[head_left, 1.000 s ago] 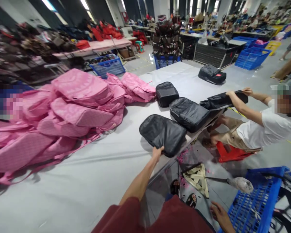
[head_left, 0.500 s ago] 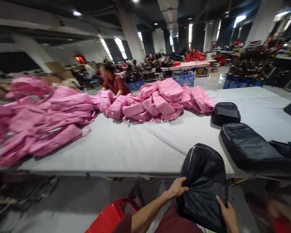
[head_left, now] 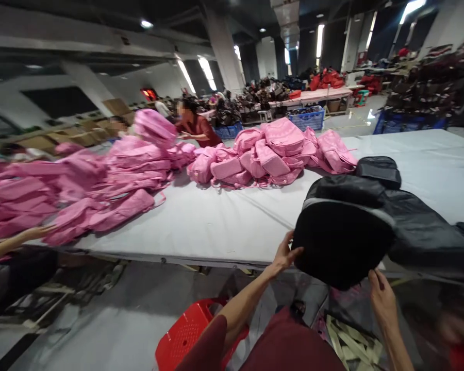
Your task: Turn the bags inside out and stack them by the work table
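A black bag (head_left: 342,242) with a grey strip across its upper part is raised above the near edge of the table, its dark flat side toward me. My left hand (head_left: 286,255) grips its left edge. At the lower right edge, my right hand (head_left: 381,288) pinches the bag with closed fingers. Behind it on the table lie a smaller black bag (head_left: 379,170) and a larger black bag (head_left: 429,226), the larger one partly hidden by the bag I hold.
Pink backpacks (head_left: 270,149) lie heaped along the white table (head_left: 216,226). Across it stands a person in a red top (head_left: 203,129); another person's arm (head_left: 19,239) reaches in at left. Below are a red plastic stool (head_left: 187,332) and pale straps (head_left: 350,342).
The black bag has been lifted and tilted, so its dark flat side now faces me. Both hands rose with it. A pink backpack across the table has shifted, and an arm has appeared at left.
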Tool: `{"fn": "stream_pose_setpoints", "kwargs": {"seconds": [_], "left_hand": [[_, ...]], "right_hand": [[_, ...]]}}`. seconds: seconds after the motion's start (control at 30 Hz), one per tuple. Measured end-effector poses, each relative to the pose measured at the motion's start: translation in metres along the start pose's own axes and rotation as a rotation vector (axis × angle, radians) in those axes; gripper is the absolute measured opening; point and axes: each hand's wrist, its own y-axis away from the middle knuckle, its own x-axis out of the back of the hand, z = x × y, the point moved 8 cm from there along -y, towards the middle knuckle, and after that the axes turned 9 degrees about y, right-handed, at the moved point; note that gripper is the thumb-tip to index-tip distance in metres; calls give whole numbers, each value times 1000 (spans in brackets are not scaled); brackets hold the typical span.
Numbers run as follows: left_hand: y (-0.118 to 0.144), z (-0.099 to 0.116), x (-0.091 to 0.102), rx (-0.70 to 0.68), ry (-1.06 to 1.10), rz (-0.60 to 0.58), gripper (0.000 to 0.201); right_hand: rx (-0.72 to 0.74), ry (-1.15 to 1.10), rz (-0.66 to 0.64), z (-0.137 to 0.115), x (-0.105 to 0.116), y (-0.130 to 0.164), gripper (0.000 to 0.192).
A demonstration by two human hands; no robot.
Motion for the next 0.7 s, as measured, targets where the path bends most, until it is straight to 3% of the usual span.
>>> {"fn": "stream_pose_setpoints", "kwargs": {"seconds": [0.1, 0.2, 0.27, 0.37, 0.43, 0.5, 0.6, 0.7], "left_hand": [[-29, 9, -11, 3, -52, 46, 86], [-48, 21, -21, 1, -82, 10, 89], [-56, 24, -27, -5, -86, -53, 90], [-60, 20, -28, -22, -111, -94, 91], [-55, 14, -25, -60, -152, -41, 92], [-42, 6, -23, -105, -205, 37, 89], [-12, -5, -29, -160, -264, 99, 82], [14, -9, -38, -188, -284, 128, 78]], "right_hand": [[101, -131, 71, -51, 35, -10, 91], [279, -100, 135, -122, 56, -30, 84], [436, 7, 95, -174, 50, -45, 81], [611, 369, 4, -233, 17, -57, 79], [612, 590, 8, -249, -3, -61, 72], [574, 712, 98, -253, -12, -60, 64], [545, 771, 241, -247, -10, -55, 60], [563, 775, 288, -239, -4, -52, 57]]}}
